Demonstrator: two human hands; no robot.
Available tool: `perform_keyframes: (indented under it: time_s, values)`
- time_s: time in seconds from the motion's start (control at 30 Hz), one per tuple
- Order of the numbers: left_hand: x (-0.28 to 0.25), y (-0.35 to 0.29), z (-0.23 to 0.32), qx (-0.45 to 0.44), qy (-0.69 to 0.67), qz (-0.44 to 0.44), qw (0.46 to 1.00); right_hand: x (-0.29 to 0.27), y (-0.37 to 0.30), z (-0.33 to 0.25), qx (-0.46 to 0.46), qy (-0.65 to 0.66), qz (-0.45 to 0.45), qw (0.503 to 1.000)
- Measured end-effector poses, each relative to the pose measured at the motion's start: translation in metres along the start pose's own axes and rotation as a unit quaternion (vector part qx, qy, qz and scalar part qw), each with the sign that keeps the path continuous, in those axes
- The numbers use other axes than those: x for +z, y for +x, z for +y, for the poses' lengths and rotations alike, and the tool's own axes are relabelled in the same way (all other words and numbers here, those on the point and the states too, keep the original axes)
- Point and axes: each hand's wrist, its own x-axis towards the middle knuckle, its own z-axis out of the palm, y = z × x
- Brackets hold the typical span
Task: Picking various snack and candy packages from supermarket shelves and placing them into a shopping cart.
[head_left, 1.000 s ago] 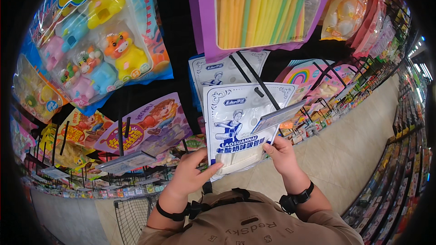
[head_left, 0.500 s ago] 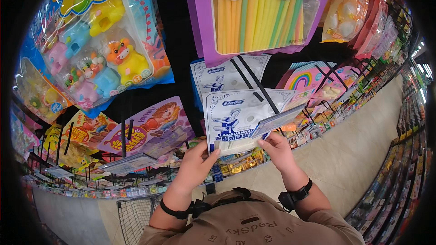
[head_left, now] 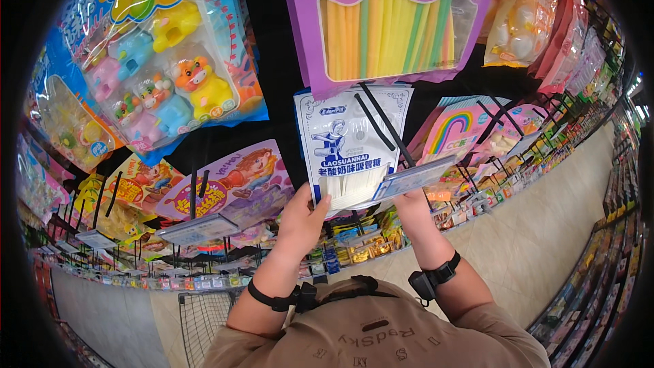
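Note:
A white bag of candy sticks with blue print [head_left: 351,140] stands upright among the black display hooks, its pale sticks showing through a clear window at the bottom. My left hand [head_left: 304,221] grips its lower left corner, thumb on the front. Near the lower right corner is my right hand [head_left: 413,210], its fingers mostly hidden behind a slanted price tag holder [head_left: 417,178]. Two dark prongs of a hook [head_left: 385,123] cross in front of the bag's right side. Whether the bag hangs on that hook I cannot tell.
A large purple-edged bag of coloured sticks [head_left: 310,34] hangs above. To the left are a blue toy-animal pack [head_left: 248,105] and a purple candy bag [head_left: 248,174]; to the right, a pink rainbow bag [head_left: 453,126]. A wire cart [head_left: 201,320] stands below left.
Both hands have moved the white bag away from me and up, and it now covers the similar bag behind it. My right fingers have gone out of sight behind the price tag holder.

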Motion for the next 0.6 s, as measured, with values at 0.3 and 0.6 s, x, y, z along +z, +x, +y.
perform_keyframes:
  time_s: [0.3, 0.6]
  values:
    - [0.006, -0.013, -0.014, 0.035, -0.086, -0.001, 0.996, -0.027, -0.003, 0.023, 0.008, 0.062, -0.050, 0.997]
    - [0.012, -0.074, 0.017, -0.023, 0.048, 0.031, 0.998, -0.055, -0.045, 0.020, 0.032, 0.094, -0.083, 0.992]
